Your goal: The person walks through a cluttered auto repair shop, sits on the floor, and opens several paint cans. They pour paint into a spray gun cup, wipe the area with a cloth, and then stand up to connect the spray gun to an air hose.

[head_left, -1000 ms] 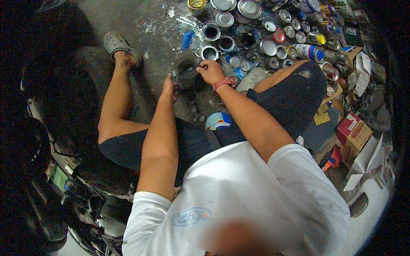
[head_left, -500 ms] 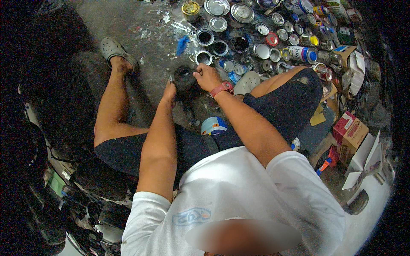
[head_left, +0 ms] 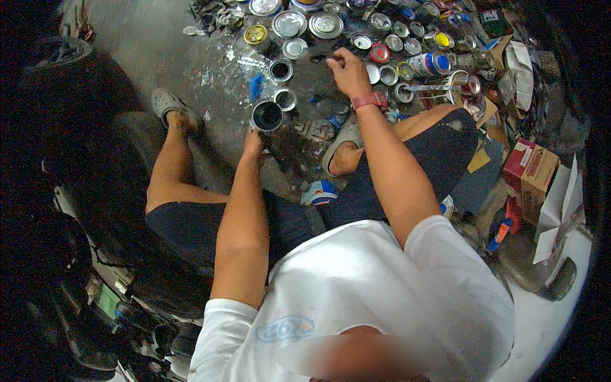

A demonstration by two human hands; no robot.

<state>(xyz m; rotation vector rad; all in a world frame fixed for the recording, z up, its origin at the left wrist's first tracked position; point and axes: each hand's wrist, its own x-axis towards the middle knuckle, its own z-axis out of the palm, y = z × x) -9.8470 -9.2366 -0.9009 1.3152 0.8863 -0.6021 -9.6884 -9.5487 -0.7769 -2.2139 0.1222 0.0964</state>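
Note:
My left hand (head_left: 254, 141) is closed around the lower side of an open metal can (head_left: 267, 116) with dark, glossy contents, held between my legs. Right beside its rim, on the floor, stands a smaller open can (head_left: 285, 99). Farther out, my right hand (head_left: 351, 73) reaches over the cans with its fingers pinched at a dark shape (head_left: 322, 58), too murky to make out. Another open can (head_left: 280, 70) with dark contents stands to the left of that hand.
Closed tins (head_left: 289, 24) and several small cans crowd the far right floor. A yellow-topped can (head_left: 255, 34) stands at their left. A blue-and-white container (head_left: 319, 192) sits between my thighs. Cardboard boxes (head_left: 529, 173) lie at the right, near a white panel.
My right hand has moved away from the held can, outward and to the right over the other cans. The can in my left hand now shows its open top. The view has shifted slightly.

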